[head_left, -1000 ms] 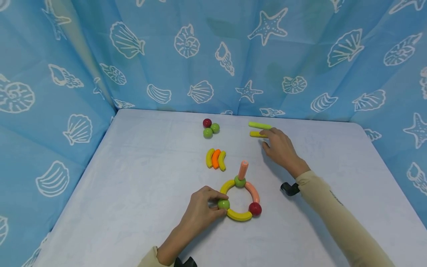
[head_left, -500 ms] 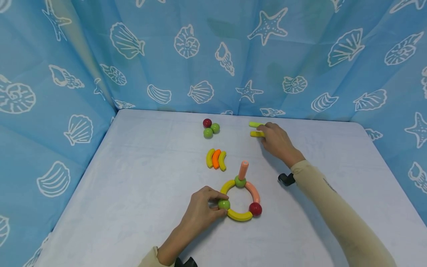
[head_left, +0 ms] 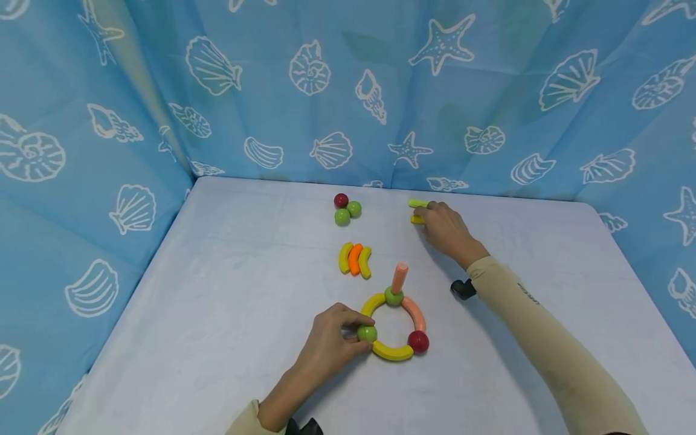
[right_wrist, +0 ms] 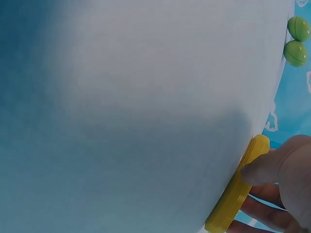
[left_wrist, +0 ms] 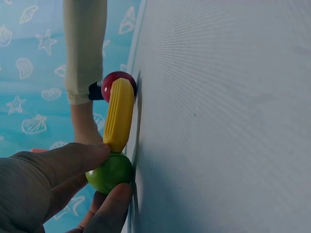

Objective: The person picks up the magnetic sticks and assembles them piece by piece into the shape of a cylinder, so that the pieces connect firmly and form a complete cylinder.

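My left hand (head_left: pixel 331 338) pinches a green ball (head_left: pixel 368 333) at the left of a ring of toy building pieces. Curved yellow sticks (head_left: pixel 393 353), a curved salmon stick (head_left: pixel 415 314), a red ball (head_left: pixel 418 342) and another green ball (head_left: pixel 394 296) make up the rest of the ring. From that far green ball a straight salmon stick (head_left: pixel 400 277) points away. Far back on the right, my right hand (head_left: pixel 448 229) grips a straight yellow stick (right_wrist: pixel 233 199) between thumb and fingers. A lime-green stick (head_left: pixel 417 203), partly covered by the hand, lies just behind it.
Two loose green balls (head_left: pixel 342 217) and a red ball (head_left: pixel 341 200) sit together at the back. Nearer, two curved yellow sticks (head_left: pixel 345 258) flank a curved orange one (head_left: pixel 355 260) on the white table (head_left: pixel 228 272). A blue shell-patterned curtain (head_left: pixel 326 90) hangs behind.
My right hand has shifted left along the yellow stick, and its thumb and fingers have closed on it. My left hand keeps its pinch on the green ball.
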`<state>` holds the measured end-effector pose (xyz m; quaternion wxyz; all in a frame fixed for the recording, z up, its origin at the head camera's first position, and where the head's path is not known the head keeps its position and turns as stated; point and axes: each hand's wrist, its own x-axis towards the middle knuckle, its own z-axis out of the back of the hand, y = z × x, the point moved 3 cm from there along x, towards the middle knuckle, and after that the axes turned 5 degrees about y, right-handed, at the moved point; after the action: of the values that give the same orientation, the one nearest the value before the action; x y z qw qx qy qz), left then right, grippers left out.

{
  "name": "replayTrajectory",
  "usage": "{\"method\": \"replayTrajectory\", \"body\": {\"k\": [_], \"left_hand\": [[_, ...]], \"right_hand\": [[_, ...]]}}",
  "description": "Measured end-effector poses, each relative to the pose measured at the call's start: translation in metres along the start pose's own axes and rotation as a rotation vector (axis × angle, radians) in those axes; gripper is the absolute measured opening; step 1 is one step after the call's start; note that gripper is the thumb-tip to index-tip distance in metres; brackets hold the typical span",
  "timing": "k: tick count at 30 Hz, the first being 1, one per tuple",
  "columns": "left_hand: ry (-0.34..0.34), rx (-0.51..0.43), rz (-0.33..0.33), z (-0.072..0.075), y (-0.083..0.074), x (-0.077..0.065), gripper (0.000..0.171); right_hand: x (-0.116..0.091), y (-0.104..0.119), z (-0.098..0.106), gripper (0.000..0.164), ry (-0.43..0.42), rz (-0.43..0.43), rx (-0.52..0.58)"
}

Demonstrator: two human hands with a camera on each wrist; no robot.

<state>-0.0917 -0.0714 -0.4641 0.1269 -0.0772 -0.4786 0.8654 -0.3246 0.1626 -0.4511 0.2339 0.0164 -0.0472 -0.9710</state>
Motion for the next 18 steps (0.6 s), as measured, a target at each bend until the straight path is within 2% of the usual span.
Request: {"method": "replayTrajectory", "body": {"k": [11,18], "left_hand": [[-0.002,-0.005,-0.029,-0.001,0.001,0.001,0.03],[-0.013,0.009,-0.035,-0.001,0.001,0.001,0.03]], "right_hand": [[-0.003,0.002,0.003,0.032,-0.017,-0.001,-0.035],[-0.013,0.007,0.011,0.031,-0.118,0.019,0.006]]}}
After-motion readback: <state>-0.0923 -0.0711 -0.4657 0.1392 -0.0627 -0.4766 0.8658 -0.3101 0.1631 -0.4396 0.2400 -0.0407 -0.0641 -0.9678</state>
